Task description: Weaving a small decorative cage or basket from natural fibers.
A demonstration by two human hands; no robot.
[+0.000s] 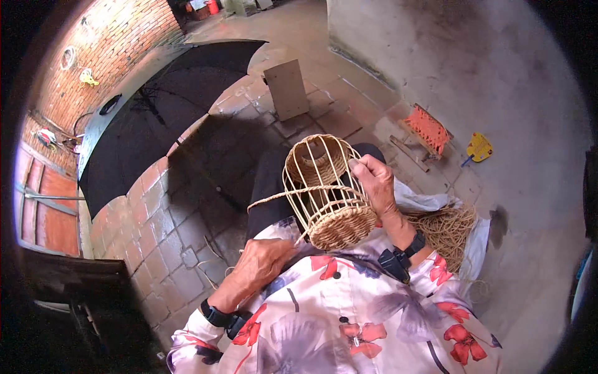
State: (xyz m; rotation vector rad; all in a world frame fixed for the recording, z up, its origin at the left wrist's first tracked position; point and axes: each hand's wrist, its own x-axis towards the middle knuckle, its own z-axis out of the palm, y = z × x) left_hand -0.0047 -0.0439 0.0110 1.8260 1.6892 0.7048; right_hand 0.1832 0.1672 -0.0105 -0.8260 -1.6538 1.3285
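A wicker basket (344, 228) with open upright ribs lies tilted over my lap, its tightly woven round end toward me and another woven band at the far end. My right hand (376, 184) grips the ribs on the basket's right side, thumb and fingers closed. On the left, my left hand (268, 258) is closed in a pinch on a strand of twisted cord that runs up to the basket's near end. A loop of the same cord (281, 197) crosses the ribs and sticks out to the left. The left fingertips are partly hidden.
A heap of loose cord (443, 234) lies on white sheeting at my right. Beyond it are an orange-webbed stool (427, 129) and a yellow fan-shaped paddle (479, 148). An open black umbrella (156, 106) stands on the tiles at left, near an upright board (287, 90).
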